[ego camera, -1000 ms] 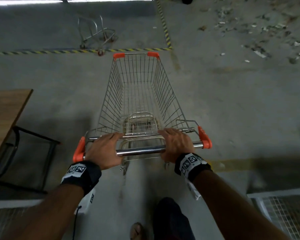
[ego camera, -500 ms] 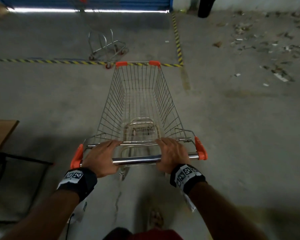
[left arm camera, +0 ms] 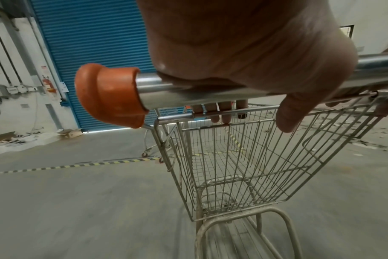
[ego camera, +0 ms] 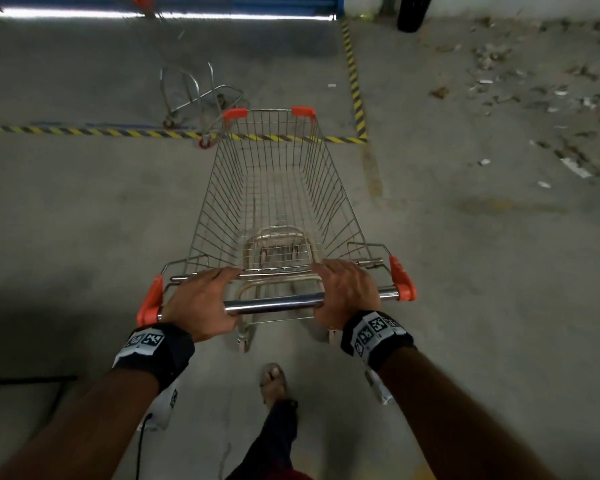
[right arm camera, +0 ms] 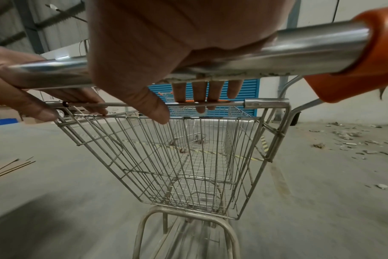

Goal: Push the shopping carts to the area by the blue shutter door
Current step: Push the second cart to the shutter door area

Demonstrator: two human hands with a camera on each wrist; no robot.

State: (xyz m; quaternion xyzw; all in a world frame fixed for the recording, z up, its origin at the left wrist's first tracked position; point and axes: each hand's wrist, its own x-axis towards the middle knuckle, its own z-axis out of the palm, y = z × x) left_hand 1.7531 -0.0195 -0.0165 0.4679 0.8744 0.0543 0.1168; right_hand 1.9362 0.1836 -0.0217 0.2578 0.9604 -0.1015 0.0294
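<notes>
- Left hand and right hand both on the handle bar of the shopping cart; fingers curled over the bar, clamped on it, thumbs beneath.
- Cart upright on the concrete floor, basket empty, nose at the yellow-black floor tape.
- Second cart just beyond the tape.
- Blue shutter door straight ahead.
</notes>
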